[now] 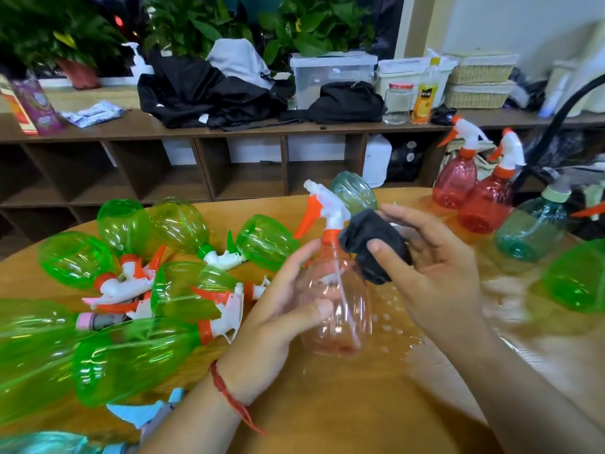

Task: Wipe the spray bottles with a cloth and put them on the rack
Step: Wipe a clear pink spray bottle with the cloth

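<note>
My left hand (288, 303) grips a clear pink spray bottle (343, 309) with a white and orange trigger head, held upright over the wooden table (343, 404). My right hand (435, 267) holds a dark cloth (373, 244) bunched against the bottle's shoulder, thumb pressing on the cloth. Several green spray bottles (131, 290) lie in a pile at the left. Two red spray bottles (474, 191) and a teal spray bottle (530, 224) stand upright at the right, with another green bottle (576, 280) beside them. A teal bottle (353, 191) lies just behind my hands.
A long brown shelf unit (196, 165) with open cubbies runs behind the table, topped with dark clothes (209, 93), plastic boxes (330, 73), a jar, a juice bottle (425, 93) and woven baskets. Potted plants stand at the back. A black curved tube (563, 119) rises at the right.
</note>
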Demonstrator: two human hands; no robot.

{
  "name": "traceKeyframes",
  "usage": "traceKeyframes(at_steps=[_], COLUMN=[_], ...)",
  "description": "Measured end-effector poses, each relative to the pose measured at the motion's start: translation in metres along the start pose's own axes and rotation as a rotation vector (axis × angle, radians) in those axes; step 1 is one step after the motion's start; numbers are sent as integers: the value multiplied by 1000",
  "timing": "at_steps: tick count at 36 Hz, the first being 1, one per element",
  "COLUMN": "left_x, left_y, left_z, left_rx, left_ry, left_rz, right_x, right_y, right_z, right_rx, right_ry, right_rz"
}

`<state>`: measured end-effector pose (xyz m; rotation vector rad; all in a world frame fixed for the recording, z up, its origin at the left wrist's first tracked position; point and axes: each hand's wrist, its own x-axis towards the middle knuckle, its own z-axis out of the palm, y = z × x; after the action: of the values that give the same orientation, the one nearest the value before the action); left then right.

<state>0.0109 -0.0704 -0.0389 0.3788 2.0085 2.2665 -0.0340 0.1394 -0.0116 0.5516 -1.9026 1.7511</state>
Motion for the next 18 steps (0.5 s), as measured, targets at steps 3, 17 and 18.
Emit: traceKeyframes(at_steps=[3,17,18], left_x=[-1,1,1], left_y=[0,8,9], left_z=[1,-4,-4], left_rx=[-37,117,100], left_ry=[-34,-145,-164], left_rz=[-16,-72,-76], right_x=[8,32,32], right_y=[-2,-20,-18], right_z=[0,1,-1], right_rx=[-158,105,136], right_ry=[-8,-115,-135], right_rz=[-136,364,400])
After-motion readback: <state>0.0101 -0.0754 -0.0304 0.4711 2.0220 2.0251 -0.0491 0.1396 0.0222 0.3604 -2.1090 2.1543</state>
